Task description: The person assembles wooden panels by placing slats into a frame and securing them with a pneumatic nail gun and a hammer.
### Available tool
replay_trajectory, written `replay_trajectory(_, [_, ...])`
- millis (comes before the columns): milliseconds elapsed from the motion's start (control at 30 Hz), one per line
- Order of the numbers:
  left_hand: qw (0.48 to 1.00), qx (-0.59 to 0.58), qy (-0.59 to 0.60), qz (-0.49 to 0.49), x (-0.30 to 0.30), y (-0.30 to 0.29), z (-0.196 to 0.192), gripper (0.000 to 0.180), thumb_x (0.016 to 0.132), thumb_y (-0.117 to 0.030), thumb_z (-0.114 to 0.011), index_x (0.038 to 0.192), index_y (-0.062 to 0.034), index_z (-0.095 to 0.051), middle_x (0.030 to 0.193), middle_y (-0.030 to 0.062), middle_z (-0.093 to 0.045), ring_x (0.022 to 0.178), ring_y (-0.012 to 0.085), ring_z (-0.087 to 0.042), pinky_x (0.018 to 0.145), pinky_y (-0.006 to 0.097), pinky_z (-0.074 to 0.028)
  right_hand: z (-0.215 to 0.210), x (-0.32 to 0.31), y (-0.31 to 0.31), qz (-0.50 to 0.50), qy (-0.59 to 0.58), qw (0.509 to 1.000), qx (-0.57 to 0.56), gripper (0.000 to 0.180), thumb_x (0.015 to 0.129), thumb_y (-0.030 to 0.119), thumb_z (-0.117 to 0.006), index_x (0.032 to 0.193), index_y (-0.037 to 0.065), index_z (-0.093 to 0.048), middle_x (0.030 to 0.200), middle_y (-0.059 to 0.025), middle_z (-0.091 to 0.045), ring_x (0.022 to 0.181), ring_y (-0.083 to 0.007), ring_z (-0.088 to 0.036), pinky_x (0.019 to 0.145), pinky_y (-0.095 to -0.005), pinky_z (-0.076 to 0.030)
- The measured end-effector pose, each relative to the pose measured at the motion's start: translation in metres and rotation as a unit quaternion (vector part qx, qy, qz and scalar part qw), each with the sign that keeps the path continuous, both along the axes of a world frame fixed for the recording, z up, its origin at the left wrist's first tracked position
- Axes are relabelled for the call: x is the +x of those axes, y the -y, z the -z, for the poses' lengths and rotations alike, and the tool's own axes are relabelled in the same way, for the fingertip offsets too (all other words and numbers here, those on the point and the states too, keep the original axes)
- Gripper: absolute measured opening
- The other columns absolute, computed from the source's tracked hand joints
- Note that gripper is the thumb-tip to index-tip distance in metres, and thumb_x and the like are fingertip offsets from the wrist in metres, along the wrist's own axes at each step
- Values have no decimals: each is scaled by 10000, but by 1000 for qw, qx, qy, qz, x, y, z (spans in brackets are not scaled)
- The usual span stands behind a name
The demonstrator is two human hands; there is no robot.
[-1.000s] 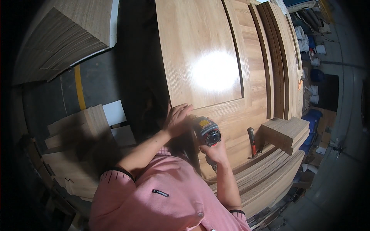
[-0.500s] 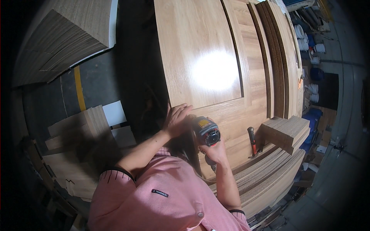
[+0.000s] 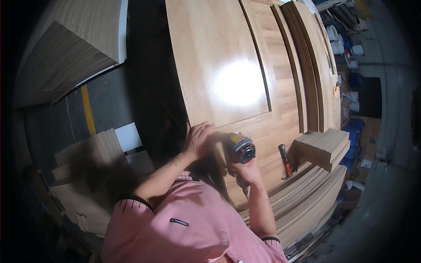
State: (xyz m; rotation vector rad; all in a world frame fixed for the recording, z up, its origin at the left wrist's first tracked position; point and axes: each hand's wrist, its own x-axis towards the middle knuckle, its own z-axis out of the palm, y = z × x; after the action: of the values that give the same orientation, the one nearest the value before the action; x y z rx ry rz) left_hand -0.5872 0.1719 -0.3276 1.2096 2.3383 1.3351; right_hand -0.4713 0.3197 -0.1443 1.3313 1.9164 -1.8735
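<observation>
L hand [image 3: 200, 139], fingers out, rests on wood panel [image 3: 206, 65] edge; R hand [image 3: 248, 170] wrapped rnd pwr tool [image 3: 239, 147], hammer [image 3: 286, 161] R of it.

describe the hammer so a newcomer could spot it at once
Start at the big pale wooden panel. Right of the right hand is a short block stack; just left of it lies the hammer, black and red among tan wood.
</observation>
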Motion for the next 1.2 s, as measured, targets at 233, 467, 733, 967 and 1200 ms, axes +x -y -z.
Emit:
replay_trajectory(233, [999, -32, 30, 10, 4, 3, 2, 846, 674, -225, -894, 1430, -101, -535, 1406, 138, -579, 1344, 323, -499, 1135, 458, -374, -15, 3, -33, 9, 90, 996, 19, 770, 719, 0, -788, 1441, 35, -522, 1094, -74, -682, 872, -153, -655, 676, -292, -555])
replay_trajectory(467, [1000, -24, 13, 4, 3, 1, 0, 813, 671, -194, -874, 1409, -91, -550, 1358, 138, -610, 1321, 327, -521, 1124, 459, -385, -9, 6, -32, 12, 10, 999, 47, 791, 731, 4, -778, 1472, 47, -502, 1112, -76, -681, 905, -163, -661, 683, -300, -563])
replay_trajectory(733, [999, -41, 18, -3, 5, -1, -5, 803, 666, -201, -872, 1397, -110, -551, 1385, 136, -587, 1337, 323, -505, 1196, 536, -279, -18, 9, -49, 58, 20, 996, 60, 672, 725, -13, -735, 1371, 41, -559, 985, -52, -660, 757, -134, -629, 599, -290, -518])
replay_trajectory(967, [999, -16, 39, -13, 8, -5, 4, 772, 677, -206, -865, 1387, -127, -571, 1370, 132, -599, 1322, 334, -510, 1184, 543, -302, -36, 10, -82, 84, 111, 986, 91, 337, 857, 112, -677, 1179, 14, -666, 792, -48, -643, 619, -127, -602, 523, -301, -469])
replay_trajectory(1200, [1000, -22, -3, -11, 6, -4, 0, 771, 682, -199, -859, 1388, -100, -568, 1366, 157, -595, 1316, 343, -512, 1139, 482, -368, -24, 17, -86, 52, 57, 988, 131, 451, 856, 173, -716, 1281, 39, -644, 810, -65, -676, 613, -126, -624, 515, -305, -477])
